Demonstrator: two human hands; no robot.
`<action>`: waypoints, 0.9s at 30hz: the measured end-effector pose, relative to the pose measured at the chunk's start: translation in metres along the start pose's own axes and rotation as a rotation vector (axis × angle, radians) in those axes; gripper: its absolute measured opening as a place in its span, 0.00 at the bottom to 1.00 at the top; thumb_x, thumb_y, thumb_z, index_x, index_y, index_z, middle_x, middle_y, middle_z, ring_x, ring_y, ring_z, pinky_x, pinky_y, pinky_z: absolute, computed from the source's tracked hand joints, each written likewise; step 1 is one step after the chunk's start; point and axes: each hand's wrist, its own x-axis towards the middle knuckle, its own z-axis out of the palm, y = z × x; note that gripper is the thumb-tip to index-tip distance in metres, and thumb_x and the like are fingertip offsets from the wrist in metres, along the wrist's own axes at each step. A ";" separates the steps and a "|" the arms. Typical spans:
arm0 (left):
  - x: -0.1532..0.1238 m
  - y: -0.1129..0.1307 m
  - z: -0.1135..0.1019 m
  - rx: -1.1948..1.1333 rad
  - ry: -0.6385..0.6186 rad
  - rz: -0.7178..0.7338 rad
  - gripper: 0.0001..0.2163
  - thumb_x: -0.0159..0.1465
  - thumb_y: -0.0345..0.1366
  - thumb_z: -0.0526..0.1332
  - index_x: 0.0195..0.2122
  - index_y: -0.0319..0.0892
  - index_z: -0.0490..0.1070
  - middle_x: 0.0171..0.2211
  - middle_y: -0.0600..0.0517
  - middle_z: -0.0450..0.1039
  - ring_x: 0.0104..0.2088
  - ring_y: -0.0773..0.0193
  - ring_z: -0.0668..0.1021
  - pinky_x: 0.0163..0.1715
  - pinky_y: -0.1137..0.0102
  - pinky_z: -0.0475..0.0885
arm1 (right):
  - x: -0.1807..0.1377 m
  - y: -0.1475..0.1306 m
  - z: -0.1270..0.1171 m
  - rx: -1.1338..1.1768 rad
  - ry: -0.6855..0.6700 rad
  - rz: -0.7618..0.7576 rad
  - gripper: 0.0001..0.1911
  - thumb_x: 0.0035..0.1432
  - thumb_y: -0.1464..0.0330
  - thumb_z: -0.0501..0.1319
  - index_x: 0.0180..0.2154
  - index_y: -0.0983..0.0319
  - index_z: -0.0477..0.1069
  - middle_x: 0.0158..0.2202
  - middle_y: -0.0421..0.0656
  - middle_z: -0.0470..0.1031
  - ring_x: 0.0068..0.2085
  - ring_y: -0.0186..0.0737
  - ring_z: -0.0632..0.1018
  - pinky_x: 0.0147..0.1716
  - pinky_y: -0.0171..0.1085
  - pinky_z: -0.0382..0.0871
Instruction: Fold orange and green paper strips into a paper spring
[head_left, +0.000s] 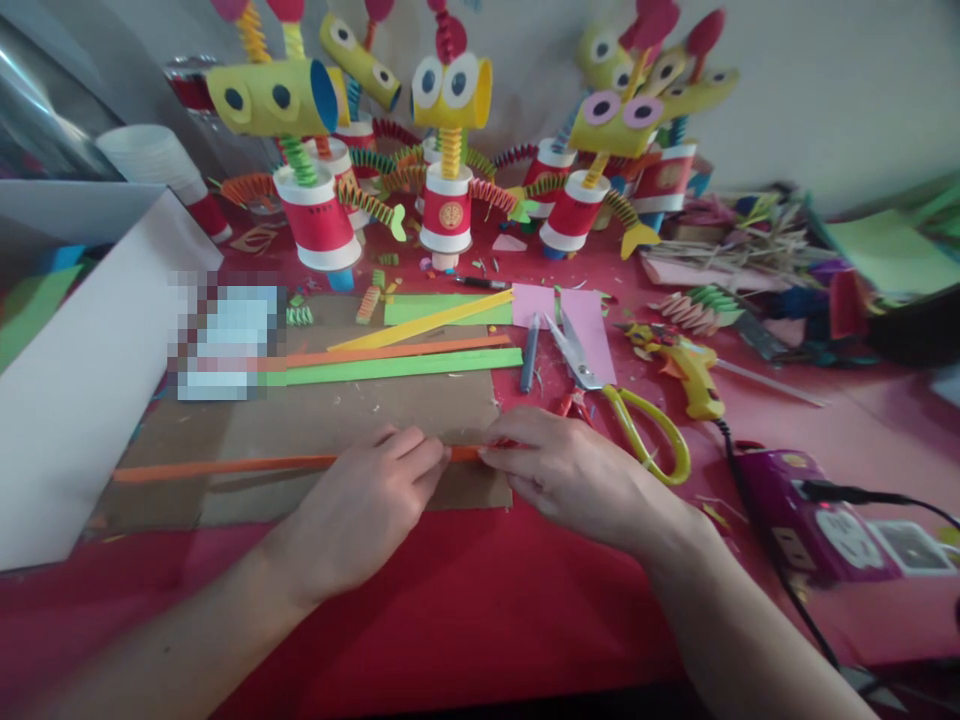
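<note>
Both of my hands pinch a long orange paper strip (pixel 225 466) that lies across a brown cardboard sheet (pixel 337 415). My left hand (pixel 360 510) grips it with fingers pressed together near its right end. My right hand (pixel 570 470) pinches the strip's very end, a few centimetres from the left fingers. The strip runs off to the left over the cardboard.
Orange, yellow and green strips (pixel 405 362) lie further back on the cardboard. Yellow-handled scissors (pixel 622 400), a pen (pixel 529 352), a yellow glue gun (pixel 686 365) and a purple power strip (pixel 810 510) sit at right. Paper-cup figures (pixel 450 150) line the back; a white box (pixel 82 370) stands left.
</note>
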 end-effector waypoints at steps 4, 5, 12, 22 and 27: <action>0.000 0.002 0.003 -0.219 0.066 -0.246 0.11 0.66 0.29 0.51 0.42 0.40 0.73 0.36 0.49 0.72 0.36 0.61 0.74 0.36 0.65 0.72 | 0.001 -0.005 -0.001 -0.011 -0.031 0.057 0.08 0.58 0.75 0.58 0.34 0.62 0.77 0.36 0.46 0.75 0.37 0.39 0.75 0.34 0.36 0.69; 0.001 0.001 0.005 -0.281 0.078 -0.308 0.10 0.66 0.28 0.51 0.42 0.41 0.72 0.36 0.49 0.72 0.36 0.62 0.75 0.36 0.65 0.72 | 0.002 -0.006 0.000 -0.015 -0.033 0.079 0.08 0.59 0.74 0.58 0.33 0.62 0.76 0.35 0.45 0.74 0.36 0.39 0.75 0.33 0.36 0.68; 0.007 0.000 0.009 -0.408 0.068 -0.465 0.08 0.63 0.23 0.51 0.35 0.41 0.66 0.38 0.49 0.67 0.36 0.62 0.72 0.35 0.64 0.70 | 0.010 -0.009 0.014 0.145 0.004 0.292 0.05 0.60 0.77 0.57 0.37 0.63 0.69 0.37 0.47 0.73 0.40 0.42 0.74 0.37 0.39 0.68; 0.007 -0.006 -0.009 -0.577 0.051 -0.531 0.08 0.67 0.33 0.53 0.38 0.44 0.72 0.35 0.52 0.77 0.35 0.61 0.76 0.37 0.64 0.69 | 0.016 -0.015 0.014 0.526 0.173 0.424 0.04 0.60 0.73 0.57 0.34 0.60 0.70 0.29 0.39 0.74 0.31 0.35 0.74 0.31 0.34 0.66; 0.006 -0.019 -0.027 -0.720 -0.065 -0.672 0.11 0.67 0.39 0.53 0.33 0.44 0.72 0.26 0.55 0.74 0.26 0.65 0.74 0.26 0.70 0.66 | 0.032 -0.019 0.017 0.918 0.288 0.563 0.05 0.55 0.69 0.61 0.36 0.62 0.70 0.30 0.40 0.76 0.31 0.36 0.78 0.33 0.36 0.71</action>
